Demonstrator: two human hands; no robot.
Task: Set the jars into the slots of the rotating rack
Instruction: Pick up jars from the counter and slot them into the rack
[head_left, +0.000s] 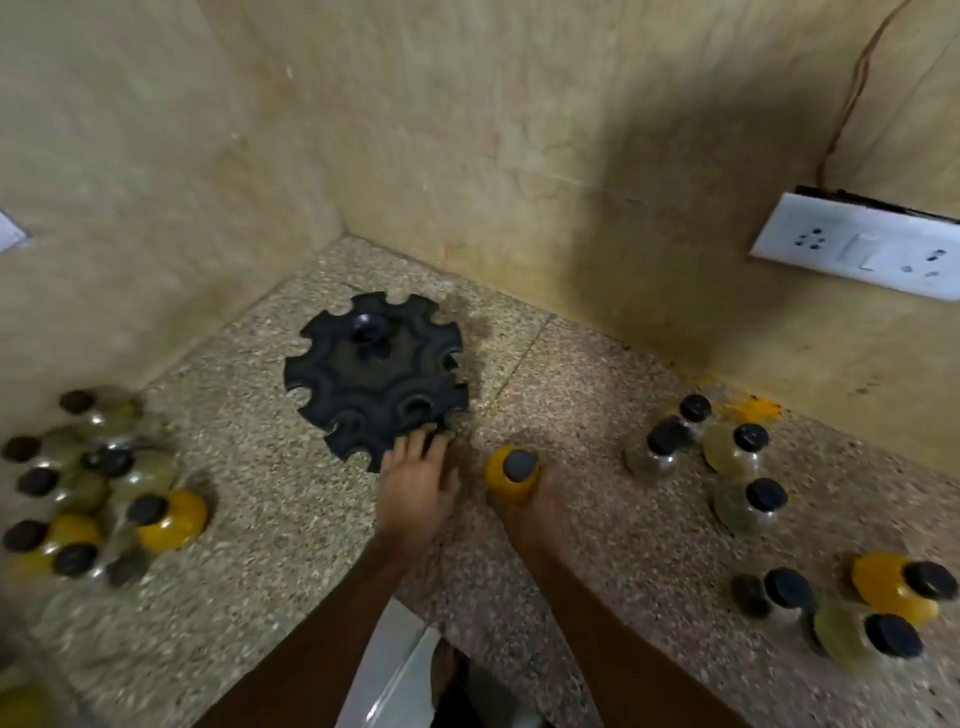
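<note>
On the speckled stone worktop (270, 499), near the corner of the walls, sits the black plastic rotating rack (374, 379), its scalloped slots empty. The left hand (418, 480) rests straight fingers (415, 441) on the rack's near rim, seemingly to steady it. Just beside it, the right hand (524, 501) grips a yellow-filled jar with a black cap (511, 473) from below, fingers hidden behind it, presumably bound for a near slot. More capped jars (93, 493) wait in clusters either side.

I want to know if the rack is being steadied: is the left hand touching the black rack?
Touching. In the head view the left hand's fingers lie on the near rim of the rack, with no gap visible between them.
</note>
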